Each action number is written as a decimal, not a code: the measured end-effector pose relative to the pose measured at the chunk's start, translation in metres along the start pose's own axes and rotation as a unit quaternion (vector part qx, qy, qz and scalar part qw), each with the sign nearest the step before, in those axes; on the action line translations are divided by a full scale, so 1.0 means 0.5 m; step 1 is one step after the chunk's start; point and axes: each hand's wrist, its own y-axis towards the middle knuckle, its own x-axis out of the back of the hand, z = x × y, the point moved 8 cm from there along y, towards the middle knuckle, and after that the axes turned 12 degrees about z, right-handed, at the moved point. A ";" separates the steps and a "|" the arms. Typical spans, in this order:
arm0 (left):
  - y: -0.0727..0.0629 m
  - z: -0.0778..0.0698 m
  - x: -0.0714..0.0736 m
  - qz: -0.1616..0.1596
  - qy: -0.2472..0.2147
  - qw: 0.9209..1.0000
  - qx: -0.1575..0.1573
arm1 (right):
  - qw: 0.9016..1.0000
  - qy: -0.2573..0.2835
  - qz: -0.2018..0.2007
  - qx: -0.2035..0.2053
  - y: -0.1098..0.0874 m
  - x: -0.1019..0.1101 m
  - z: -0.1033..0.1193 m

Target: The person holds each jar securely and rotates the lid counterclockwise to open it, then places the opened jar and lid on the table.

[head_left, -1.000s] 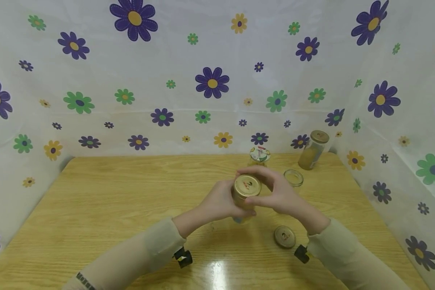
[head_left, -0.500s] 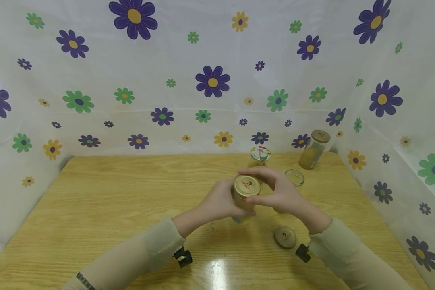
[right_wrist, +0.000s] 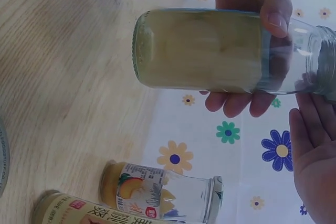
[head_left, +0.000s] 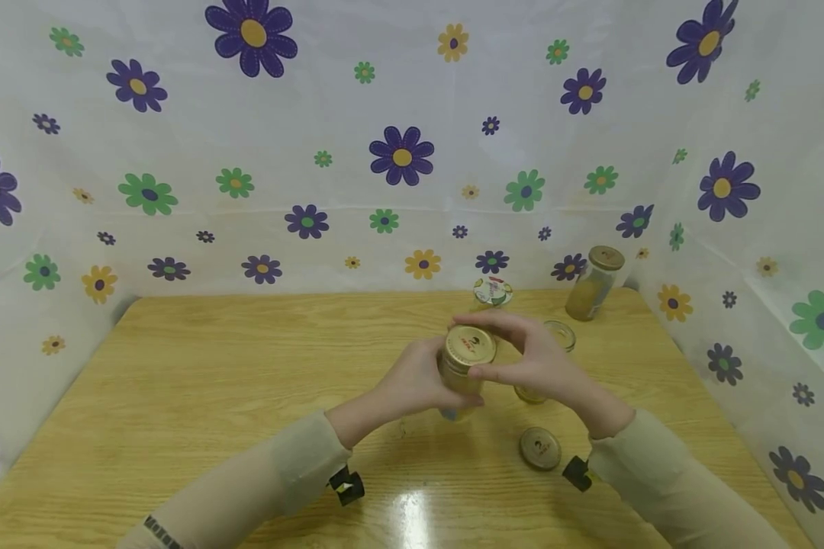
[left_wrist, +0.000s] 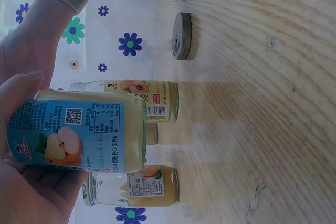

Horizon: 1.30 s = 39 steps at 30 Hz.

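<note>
My left hand (head_left: 415, 375) grips a glass jar (left_wrist: 79, 132) round its body, above the table. The jar has a blue label with a fruit picture and pale contents, seen through the glass in the right wrist view. My right hand (head_left: 542, 362) holds the gold lid (head_left: 470, 347) on top, thumb on the near side and fingers round the far side. The lid appears tilted a little. Behind my right hand stands a lidless glass jar (left_wrist: 152, 98) with a yellow label, partly hidden. A loose gold lid (head_left: 540, 448) lies on the table nearer me.
A gold-lidded glass jar (head_left: 593, 286) stands at the table's back right corner. Another jar with a colourful printed lid (head_left: 492, 291) stands at the back, mostly behind my right hand. Flowered sheeting (head_left: 281, 152) rises round the wooden table (head_left: 247, 366).
My right hand has shifted slightly up and right with the gold lid, which tilts a little more. The base of the lidless jar has come into view below that hand.
</note>
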 end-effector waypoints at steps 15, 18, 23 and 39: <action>0.004 -0.005 0.032 -0.022 0.026 0.999 -0.001 | 0.997 -0.055 -0.040 -0.020 -0.012 0.025 0.001; 0.004 -0.005 0.036 -0.024 0.028 0.999 0.002 | 0.997 -0.062 -0.046 -0.028 -0.014 0.028 -0.003; 0.006 -0.001 0.040 -0.025 0.024 0.999 0.000 | 0.997 -0.052 -0.050 -0.032 -0.017 0.030 -0.006; 0.010 0.002 0.044 -0.027 0.015 1.000 -0.002 | 0.997 -0.054 -0.040 -0.030 -0.038 0.036 -0.006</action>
